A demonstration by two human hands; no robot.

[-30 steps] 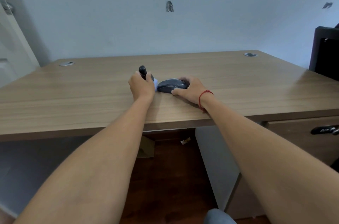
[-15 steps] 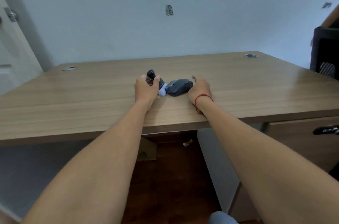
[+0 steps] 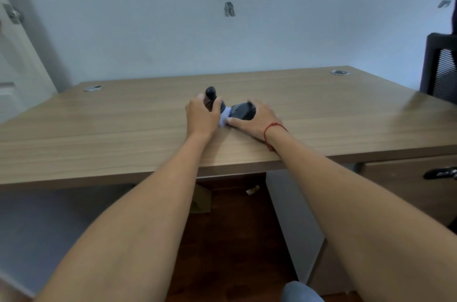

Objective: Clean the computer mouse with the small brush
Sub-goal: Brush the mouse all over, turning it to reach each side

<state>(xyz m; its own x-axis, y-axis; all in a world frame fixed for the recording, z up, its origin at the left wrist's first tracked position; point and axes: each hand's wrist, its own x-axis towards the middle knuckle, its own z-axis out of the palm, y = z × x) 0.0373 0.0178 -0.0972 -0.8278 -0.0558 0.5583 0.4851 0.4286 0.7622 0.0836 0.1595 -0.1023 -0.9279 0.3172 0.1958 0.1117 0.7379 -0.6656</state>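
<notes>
No readable text, label or number anywhere (faint marks on the drawer handle [image 3: 440, 173], illegible).

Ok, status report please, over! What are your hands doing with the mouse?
Left hand gripping small brush, pale bristles against mouse's left side. Right hand steadying computer mouse on desk. Nothing in the way.

Your right hand [image 3: 257, 117] is back over the mouse [image 3: 243, 111], gripping it again, and the brush [image 3: 214, 101] bristles now press its side.
</notes>
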